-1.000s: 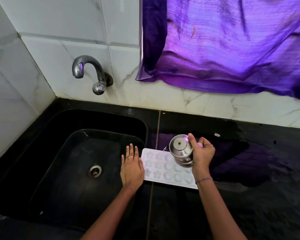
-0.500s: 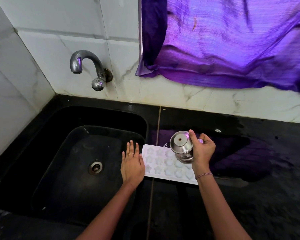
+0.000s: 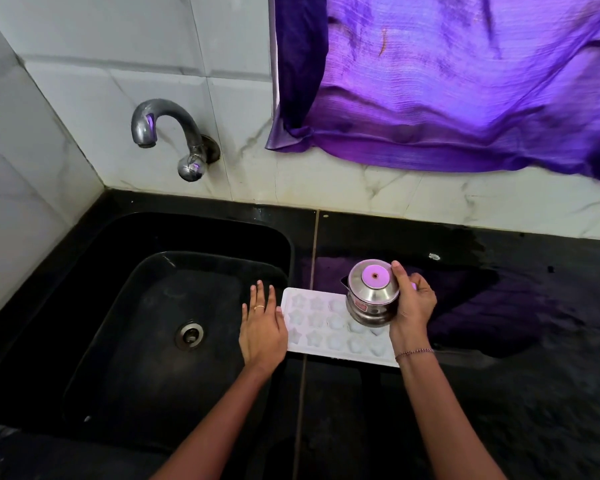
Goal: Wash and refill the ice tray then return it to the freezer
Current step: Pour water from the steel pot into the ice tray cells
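The ice tray point(image 3: 312, 320) is a flat white plastic rectangle moulded with rows of small star-shaped cups. It lies on the glossy black stone table point(image 3: 499, 410), just right of the left hand's fingers. The cups look pale and shiny; whether they hold water I cannot tell.

The left hand point(image 3: 262, 327) lies flat, fingers straight and close together, its thumb side against the tray's left end; a thin ring point(image 3: 259, 307) sits on one finger.

The right hand point(image 3: 413, 306) has its fingers and thumb curled round a small round steel pot point(image 3: 373, 296), held tipped over the tray's right half so its polished base faces up. What is inside it is hidden. A beaded bracelet point(image 3: 414, 352) circles that wrist.

Left of the left fingers is a deep black sink point(image 3: 84, 306) with rounded corners and a metal drain point(image 3: 189, 336). Beyond the fingertips a curved chrome tap point(image 3: 167, 133) juts from white marbled wall tiles point(image 3: 84, 98), and a wrinkled, shiny purple cloth point(image 3: 465, 81) hangs above the right hand.
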The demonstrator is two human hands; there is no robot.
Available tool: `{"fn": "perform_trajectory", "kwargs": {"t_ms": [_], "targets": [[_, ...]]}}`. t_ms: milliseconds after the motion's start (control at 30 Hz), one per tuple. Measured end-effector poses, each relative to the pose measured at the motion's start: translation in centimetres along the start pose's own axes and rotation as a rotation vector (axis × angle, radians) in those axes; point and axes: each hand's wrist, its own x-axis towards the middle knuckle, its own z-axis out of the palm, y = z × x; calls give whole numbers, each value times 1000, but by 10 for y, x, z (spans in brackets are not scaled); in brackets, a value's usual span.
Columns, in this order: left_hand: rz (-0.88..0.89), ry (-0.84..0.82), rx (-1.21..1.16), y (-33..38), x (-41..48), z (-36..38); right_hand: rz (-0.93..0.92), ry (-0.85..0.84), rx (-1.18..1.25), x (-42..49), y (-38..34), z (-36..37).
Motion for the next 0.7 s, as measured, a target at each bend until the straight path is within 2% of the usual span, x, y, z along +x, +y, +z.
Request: {"fn": "perform_trajectory", "kwargs": {"t_ms": [700], "targets": [[-15,-3,13,1,-3,0,-236,-26,-224,6,-13,-16]]}}
